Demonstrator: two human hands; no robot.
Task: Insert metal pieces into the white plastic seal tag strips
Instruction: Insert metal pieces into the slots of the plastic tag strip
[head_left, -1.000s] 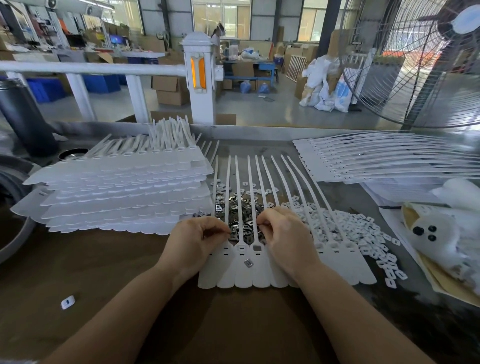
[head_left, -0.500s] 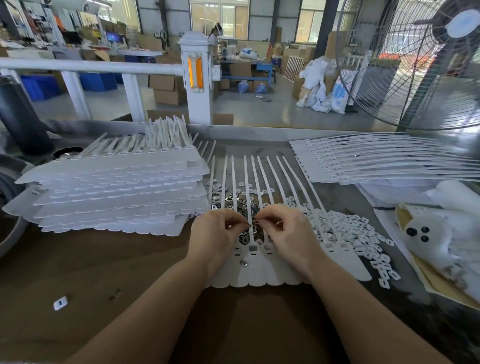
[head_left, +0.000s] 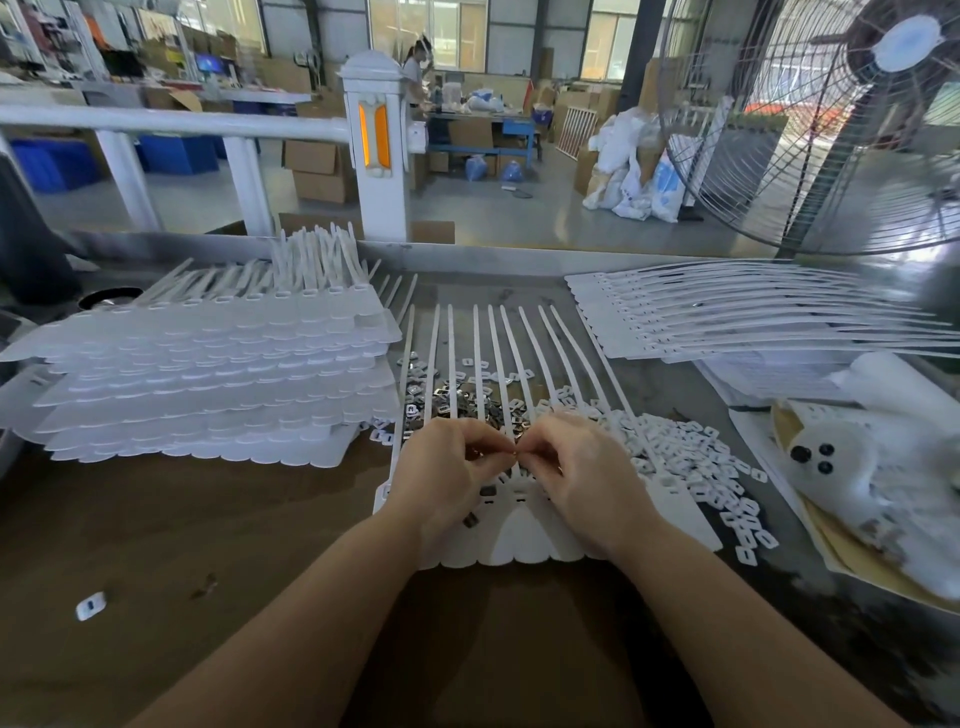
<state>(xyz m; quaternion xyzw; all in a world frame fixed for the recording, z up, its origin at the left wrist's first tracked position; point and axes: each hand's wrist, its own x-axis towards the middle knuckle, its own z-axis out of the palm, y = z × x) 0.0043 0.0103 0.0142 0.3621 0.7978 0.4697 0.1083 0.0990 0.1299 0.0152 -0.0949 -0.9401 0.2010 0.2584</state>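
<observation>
While both hands meet over the strips:
Left hand (head_left: 451, 470): fingers curled, pinching a small metal piece (head_left: 515, 451).
Right hand (head_left: 582, 475): fingers pinched on the same spot.
Seal tag strips (head_left: 511, 540): flat white plastic, scalloped edge, nine thin tails, on brown tabletop (head_left: 208, 545).
Beyond: shiny metal pieces pile (head_left: 457, 402); white clips (head_left: 696, 462); stacked strips (head_left: 218, 384).
Room: warehouse, wire fan (head_left: 831, 130).

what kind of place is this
Most likely a factory assembly bench: stacked sheets of white seal tags, a loose pile of metal pieces, and cardboard boxes on the workshop floor behind.
</observation>
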